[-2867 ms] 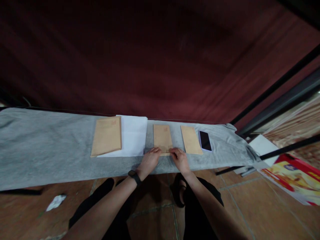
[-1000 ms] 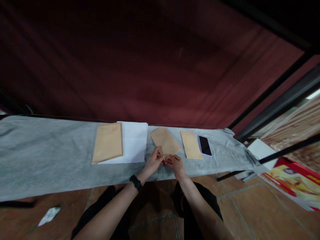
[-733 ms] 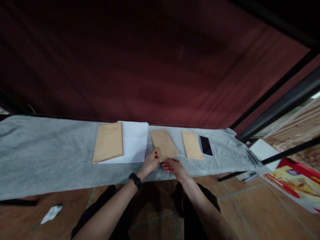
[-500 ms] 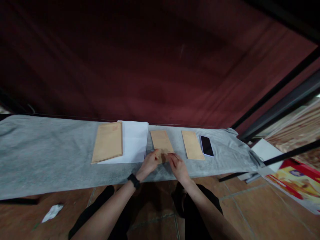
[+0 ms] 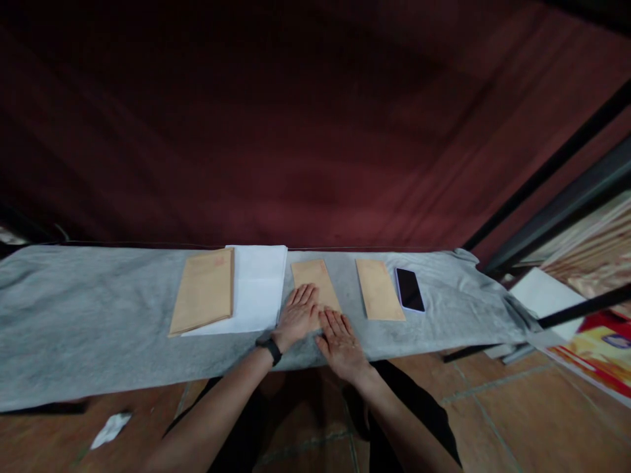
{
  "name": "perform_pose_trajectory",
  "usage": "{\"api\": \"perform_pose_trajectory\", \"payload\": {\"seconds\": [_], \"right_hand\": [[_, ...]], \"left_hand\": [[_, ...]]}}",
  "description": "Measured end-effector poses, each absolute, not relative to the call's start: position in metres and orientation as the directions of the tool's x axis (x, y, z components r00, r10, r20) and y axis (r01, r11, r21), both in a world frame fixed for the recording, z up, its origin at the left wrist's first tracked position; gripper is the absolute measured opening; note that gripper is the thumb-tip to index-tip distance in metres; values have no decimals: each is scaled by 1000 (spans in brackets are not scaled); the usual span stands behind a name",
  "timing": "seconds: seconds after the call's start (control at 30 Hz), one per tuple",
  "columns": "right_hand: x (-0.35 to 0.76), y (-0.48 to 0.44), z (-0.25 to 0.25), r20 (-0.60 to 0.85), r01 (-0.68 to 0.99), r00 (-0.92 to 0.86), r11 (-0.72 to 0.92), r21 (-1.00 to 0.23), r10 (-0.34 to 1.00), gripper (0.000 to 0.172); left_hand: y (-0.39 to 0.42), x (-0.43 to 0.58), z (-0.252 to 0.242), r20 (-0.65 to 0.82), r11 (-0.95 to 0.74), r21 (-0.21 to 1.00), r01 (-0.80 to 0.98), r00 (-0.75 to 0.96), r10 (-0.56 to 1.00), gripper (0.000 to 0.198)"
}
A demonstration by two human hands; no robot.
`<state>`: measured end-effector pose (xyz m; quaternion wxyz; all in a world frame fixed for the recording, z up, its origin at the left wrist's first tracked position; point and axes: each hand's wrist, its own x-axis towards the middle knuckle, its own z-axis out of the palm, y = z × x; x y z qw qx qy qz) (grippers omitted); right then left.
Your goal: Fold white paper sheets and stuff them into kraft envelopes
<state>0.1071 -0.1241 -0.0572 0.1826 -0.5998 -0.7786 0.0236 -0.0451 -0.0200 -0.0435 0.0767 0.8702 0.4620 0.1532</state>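
A brown envelope (image 5: 313,276) lies flat on the grey cloth (image 5: 98,315) straight in front of me. My left hand (image 5: 297,315), with a black band on its wrist, lies flat and open on the envelope's near left part. My right hand (image 5: 339,341) rests flat and open at the envelope's near edge, fingers stretched forward. Neither hand holds anything.
A second brown envelope (image 5: 378,288) lies to the right, beside a black phone (image 5: 409,289). At the left, a larger brown envelope (image 5: 203,299) overlaps white sheets (image 5: 259,289). A dark red curtain hangs behind. A white scrap (image 5: 110,428) lies on the tiled floor.
The envelope was tilted and pinched at its near end by both hands; now it lies straight. Both hands have opened and lie flat on it.
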Motion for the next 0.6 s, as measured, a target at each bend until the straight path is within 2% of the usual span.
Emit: {"api": "perform_pose_trajectory", "payload": {"seconds": [0.3, 0.37, 0.47, 0.53, 0.6], "right_hand": [[114, -126, -59, 297, 889, -252, 341, -304, 921, 60], [119, -123, -54, 283, 865, -252, 347, -363, 925, 55], [132, -114, -43, 226, 788, -239, 324, -524, 944, 43], [141, -109, -37, 193, 742, -184, 265, -616, 964, 43], [147, -106, -34, 173, 729, -114, 201, -655, 978, 45]], "left_hand": [[52, -2, -35, 142, -519, 236, 822, 499, 855, 51], [56, 4, -35, 143, -516, 234, 824, 496, 857, 51], [47, 4, -37, 157, -551, 227, 803, 529, 834, 52], [34, 0, -40, 155, -597, 217, 772, 577, 802, 52], [18, -5, -42, 140, -638, 209, 741, 623, 770, 53]]}}
